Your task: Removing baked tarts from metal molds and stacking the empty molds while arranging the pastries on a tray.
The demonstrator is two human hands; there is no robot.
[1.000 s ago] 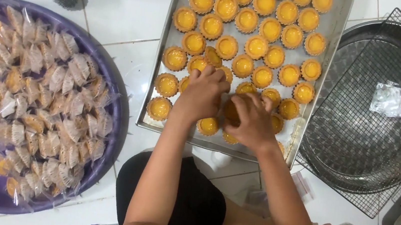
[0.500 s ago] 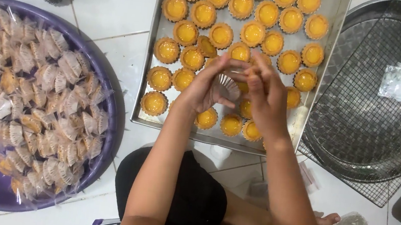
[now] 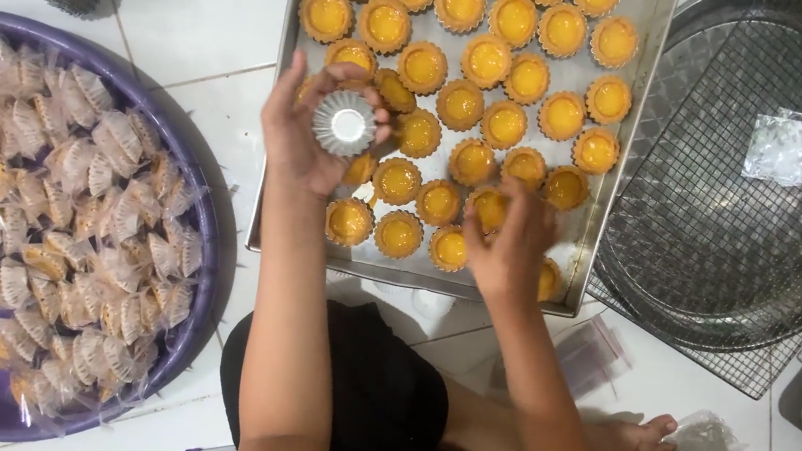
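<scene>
Mould (image 3: 343, 123), fluted, sits pinched in left hand (image 3: 306, 129) above tray's (image 3: 618, 180) left edge; right hand (image 3: 510, 243) fingers pinch a tart (image 3: 490, 205) near its front edge, among tarts.

The two hands, joined over the tray's near rows a second ago, have parted. The left hand (image 3: 305, 139) has swung left and now holds up an empty fluted tin mould (image 3: 343, 123); the right hand (image 3: 510, 243) has dropped onto a tart (image 3: 490, 205) near the tray's near edge.

clear-wrapped tarts (image 3: 60, 217) in purple basin (image 3: 209, 234), clear bags (image 3: 797, 148)
</scene>
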